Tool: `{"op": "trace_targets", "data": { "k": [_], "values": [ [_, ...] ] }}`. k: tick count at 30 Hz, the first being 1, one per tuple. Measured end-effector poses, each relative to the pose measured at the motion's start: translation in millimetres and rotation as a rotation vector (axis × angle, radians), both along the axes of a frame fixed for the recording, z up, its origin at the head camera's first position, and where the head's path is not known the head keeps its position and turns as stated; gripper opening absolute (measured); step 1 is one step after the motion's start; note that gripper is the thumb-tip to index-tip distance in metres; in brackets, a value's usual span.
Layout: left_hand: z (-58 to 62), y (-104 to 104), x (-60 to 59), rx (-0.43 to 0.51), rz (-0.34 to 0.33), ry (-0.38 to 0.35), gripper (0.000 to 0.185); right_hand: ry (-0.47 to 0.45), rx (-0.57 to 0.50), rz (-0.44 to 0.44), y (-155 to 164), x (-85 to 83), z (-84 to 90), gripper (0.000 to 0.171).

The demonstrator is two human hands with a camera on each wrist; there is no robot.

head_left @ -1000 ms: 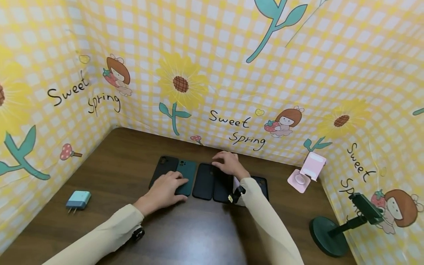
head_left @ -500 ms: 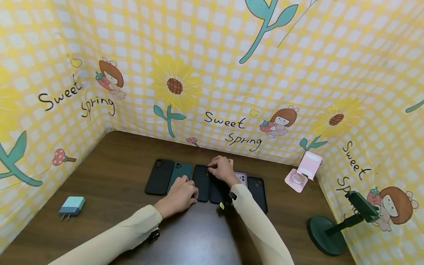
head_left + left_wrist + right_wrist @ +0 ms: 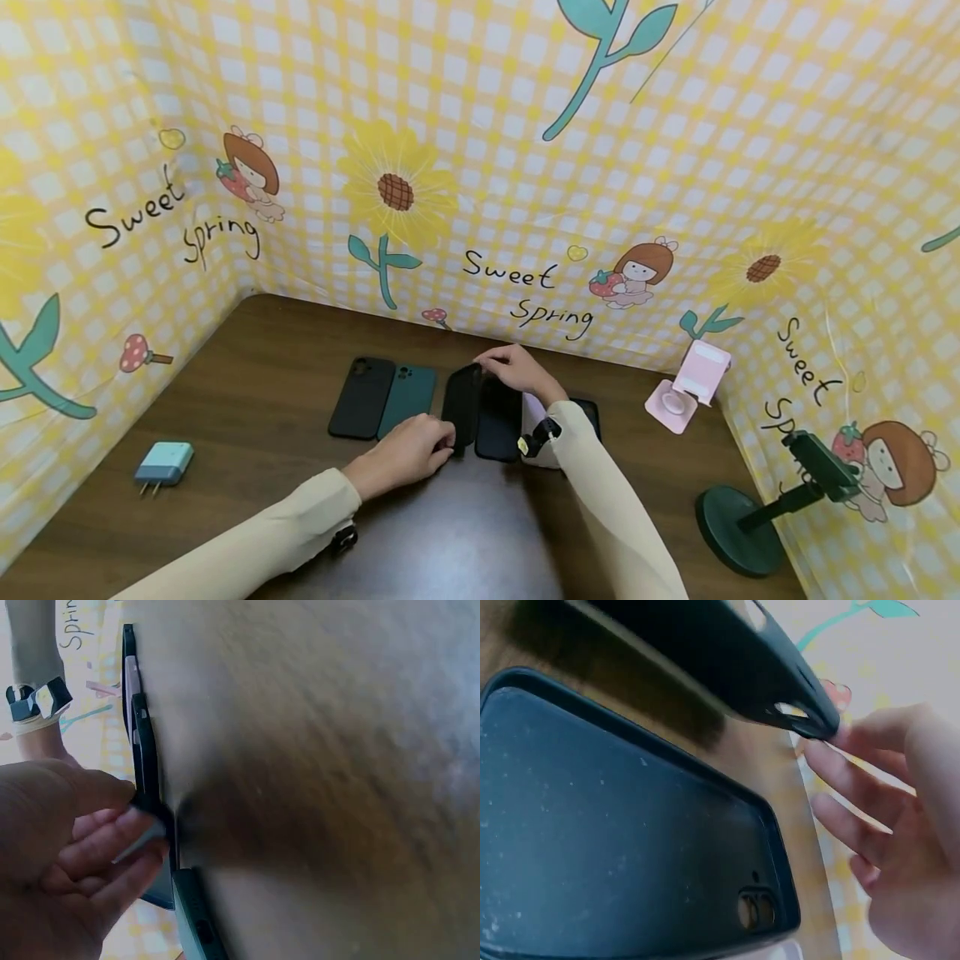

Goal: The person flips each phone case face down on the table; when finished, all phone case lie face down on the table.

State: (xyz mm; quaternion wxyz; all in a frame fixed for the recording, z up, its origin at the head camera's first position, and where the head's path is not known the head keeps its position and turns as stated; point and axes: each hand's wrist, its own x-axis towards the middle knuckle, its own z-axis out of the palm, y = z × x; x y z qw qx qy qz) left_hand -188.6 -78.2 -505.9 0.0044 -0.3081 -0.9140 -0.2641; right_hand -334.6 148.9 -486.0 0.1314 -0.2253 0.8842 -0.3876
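Observation:
A black phone case [image 3: 461, 407] is tipped up on its long side in the middle of a row of cases. My right hand [image 3: 522, 372] pinches its far corner between thumb and fingertips, seen closely in the right wrist view. At the near end, my left hand [image 3: 408, 454] pinches the same case, thumb against fingers. To its left lie a teal case [image 3: 409, 395] and a black case [image 3: 362, 398]. On its right lies another black case [image 3: 615, 817], hollow side up. Beyond that are a lilac case [image 3: 532, 410], partly behind my right wrist, and a further black case [image 3: 589, 412].
A blue plug charger [image 3: 165, 463] lies on the brown table at the left. At the right stand a pink folding stand [image 3: 703, 375] and a dark green stand [image 3: 742, 533]. Yellow checked cloth [image 3: 322, 225] hangs behind and at both sides.
The black case, flat before, is now tilted up on edge. My left hand has moved right from the teal case to this case's near end; the right hand grips its far corner.

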Motion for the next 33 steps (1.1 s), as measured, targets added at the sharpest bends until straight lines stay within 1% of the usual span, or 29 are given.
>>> {"op": "trace_targets", "data": {
  "k": [2,4,7,8,9,11,13,14,16,19,22,28,31,33],
  "values": [
    [0.2,0,-0.2,0.028,-0.010,-0.028,0.014,-0.053,-0.035,0.017,2,0.4,0.2,0.028],
    [-0.7,-1,-0.6,0.047,-0.012,-0.057,0.014,-0.083,-0.057,0.035,3,1.6,-0.5,0.030],
    [-1.6,-3,-0.6,0.081,-0.010,-0.072,0.010,-0.076,-0.063,0.073,3,3.0,-3.1,0.035],
    [-1.9,-3,-0.7,0.092,-0.008,-0.076,0.012,-0.071,-0.070,0.087,3,3.3,-4.2,0.037],
    [-2.0,-3,-0.8,0.107,-0.006,-0.078,0.020,-0.071,-0.074,0.094,2,3.4,-5.4,0.038],
    [-1.9,-4,-0.9,0.126,-0.011,-0.081,0.048,-0.071,-0.088,0.106,2,3.3,-7.4,0.040],
    [-1.7,-5,-1.4,0.131,-0.024,-0.089,0.076,-0.074,-0.098,0.100,1,3.4,-8.4,0.042],
    [-1.3,-5,-1.3,0.122,-0.027,-0.093,0.085,-0.078,-0.100,0.096,1,3.4,-8.7,0.042],
    [-1.6,-5,-1.2,0.099,-0.041,-0.077,0.091,-0.084,-0.097,0.091,1,3.2,-9.2,0.042],
    [-1.4,-6,-0.3,0.065,-0.042,-0.043,0.085,-0.093,-0.096,0.093,-1,3.6,-9.2,0.043],
    [-1.1,-8,1.1,0.020,-0.013,0.023,0.081,-0.092,-0.101,0.101,-3,3.5,-10.5,0.044],
    [1.1,-13,1.8,-0.078,0.095,0.210,0.078,-0.095,-0.126,0.144,-11,3.9,-13.7,0.051],
    [1.3,-14,-0.7,-0.108,0.146,0.261,0.077,-0.082,-0.122,0.155,-15,3.4,-14.5,0.058],
    [0.9,-15,-2.6,-0.128,0.175,0.273,0.077,-0.060,-0.102,0.156,-18,4.2,-15.1,0.063]
  ]
}}
